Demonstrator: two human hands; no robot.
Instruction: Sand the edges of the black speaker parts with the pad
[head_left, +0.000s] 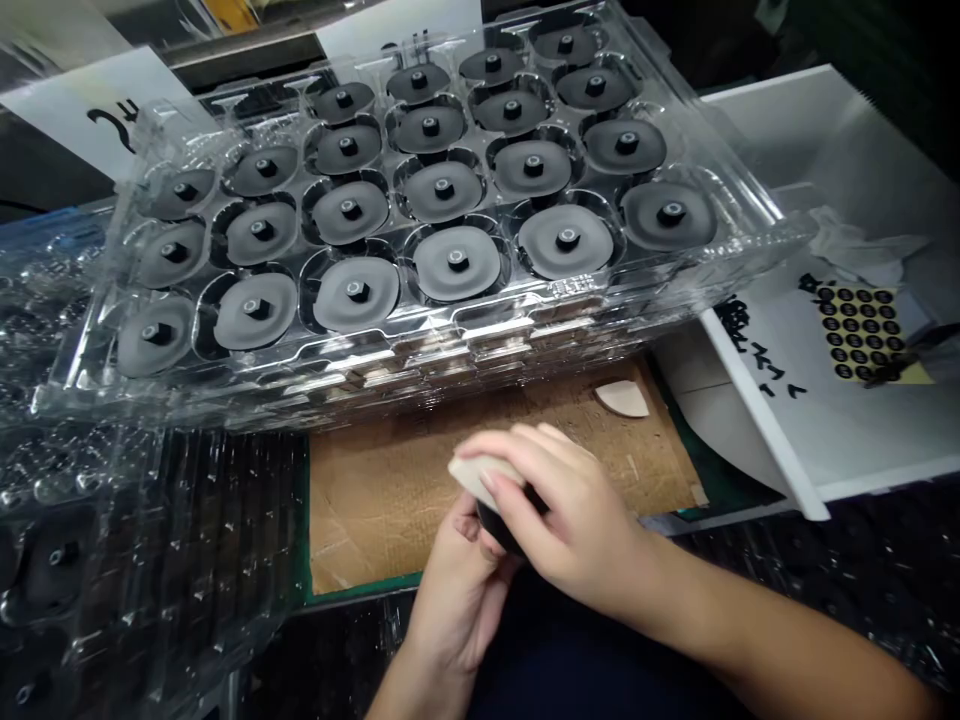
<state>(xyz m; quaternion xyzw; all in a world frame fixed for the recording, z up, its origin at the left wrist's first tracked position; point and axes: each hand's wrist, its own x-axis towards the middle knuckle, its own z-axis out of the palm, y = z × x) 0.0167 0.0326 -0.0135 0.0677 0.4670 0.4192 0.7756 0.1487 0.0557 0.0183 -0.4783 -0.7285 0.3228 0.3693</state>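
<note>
My left hand (450,590) and my right hand (570,520) meet low in the middle of the head view, above a brown cardboard mat (375,510). Together they grip a small round black part (499,528) with a pale beige disc (471,472) on its top. The right hand's fingers curl over the part from above. The left hand cups it from below. Just beyond the hands stands a clear plastic tray (480,330) filled with several grey discs (457,262), each with a black hub.
Another beige disc (622,398) lies on the mat's far right. A white box (757,430) at right holds a yellow sheet of black round stickers (862,332). Empty clear trays (112,560) are stacked at left. The filled tray sits on a stack of similar trays.
</note>
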